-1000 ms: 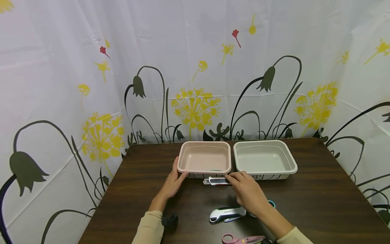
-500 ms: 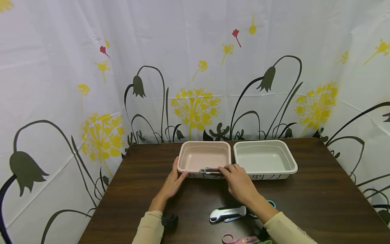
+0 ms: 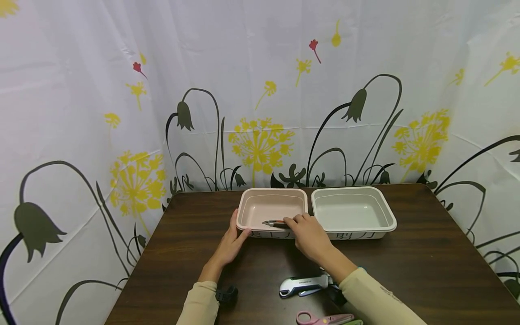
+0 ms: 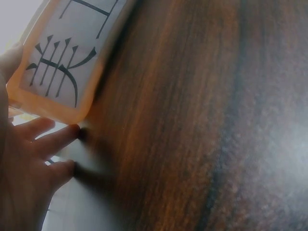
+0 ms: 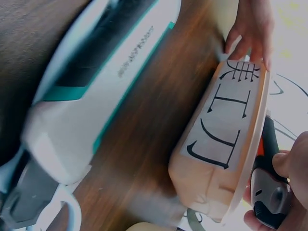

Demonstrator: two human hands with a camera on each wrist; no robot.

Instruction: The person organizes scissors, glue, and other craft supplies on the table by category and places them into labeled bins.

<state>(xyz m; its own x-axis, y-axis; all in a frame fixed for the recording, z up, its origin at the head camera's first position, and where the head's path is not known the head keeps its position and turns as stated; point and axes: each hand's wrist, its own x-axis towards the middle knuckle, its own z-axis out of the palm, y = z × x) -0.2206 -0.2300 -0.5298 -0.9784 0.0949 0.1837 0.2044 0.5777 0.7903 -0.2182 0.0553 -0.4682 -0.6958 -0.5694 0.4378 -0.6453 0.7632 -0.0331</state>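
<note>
My right hand (image 3: pixel 310 237) pinches a snap-off utility knife (image 3: pixel 275 223) near the front rim of a pink bin (image 3: pixel 272 192). Its tip points left over the bin's inside. Seen from the right wrist, the utility knife (image 5: pixel 270 178) has a black body with grey and red parts, and sits just inside the rim. My left hand (image 3: pixel 227 243) rests at the bin's front left corner, thumb by the front rim and fingers along the left side. The left wrist view has those extended fingers (image 4: pixel 57 142) spread against the end of the labelled bin (image 4: pixel 86 113).
A pale green bin (image 3: pixel 353 191) stands right beside the pink one. Nearer me lies a white tool with dark trim (image 3: pixel 302 284), partly behind my right sleeve. Pink scissors (image 3: pixel 310 318) lie at the bottom, with something green next to them. A flowered curtain hangs behind the table.
My right hand has carried the utility knife from in front of the bins up and left over the pink bin's front rim. The left hand has stayed put.
</note>
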